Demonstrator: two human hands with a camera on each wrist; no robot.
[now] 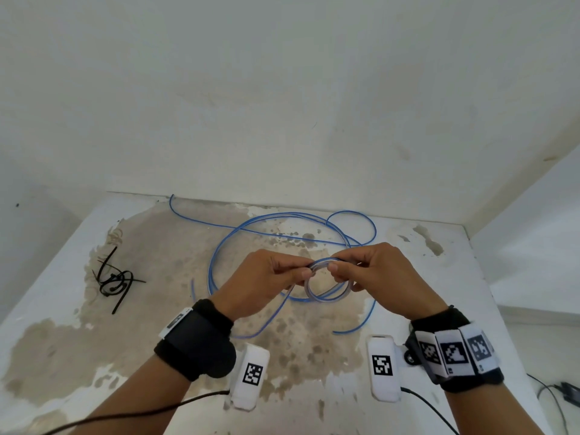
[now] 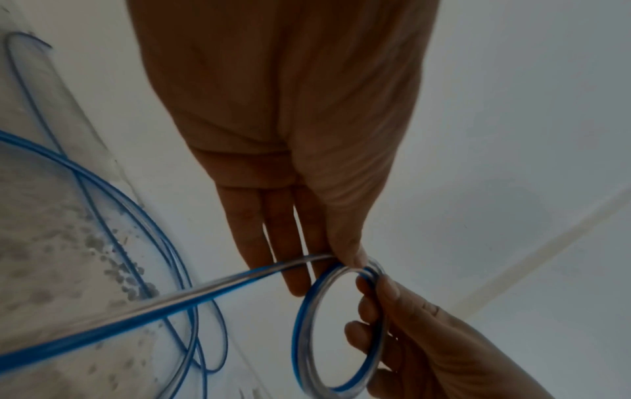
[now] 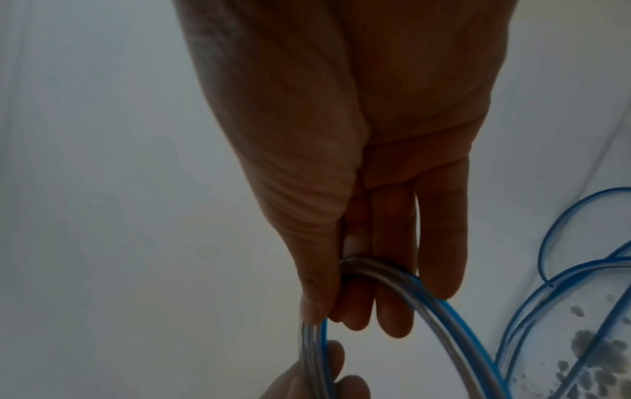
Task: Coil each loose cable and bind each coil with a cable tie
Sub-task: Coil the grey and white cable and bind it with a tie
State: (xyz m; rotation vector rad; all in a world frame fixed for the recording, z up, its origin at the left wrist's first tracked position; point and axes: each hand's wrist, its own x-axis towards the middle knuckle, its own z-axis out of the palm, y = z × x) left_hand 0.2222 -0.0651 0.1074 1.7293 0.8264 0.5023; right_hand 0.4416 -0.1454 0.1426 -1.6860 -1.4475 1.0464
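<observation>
We pinch the small coil [image 1: 326, 285] of blue cable [image 1: 292, 221] with both hands: left hand [image 1: 266, 282] at its top left, right hand [image 1: 381, 277] at its top right. Beyond our grip, loose loops trail over the table [image 1: 455, 277]; black cable ties [image 1: 114, 279] lie far left.

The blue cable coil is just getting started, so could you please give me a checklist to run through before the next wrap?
1. Left hand pinches the small coil: ok.
2. Right hand pinches the coil's other side: ok.
3. Coil loops lie together: ok.
4. Loose blue cable on the table free of knots: cannot tell; strands cross.
5. Black cable ties at hand, on the table at left: ok.
6. Coil bound: not ok.
</observation>
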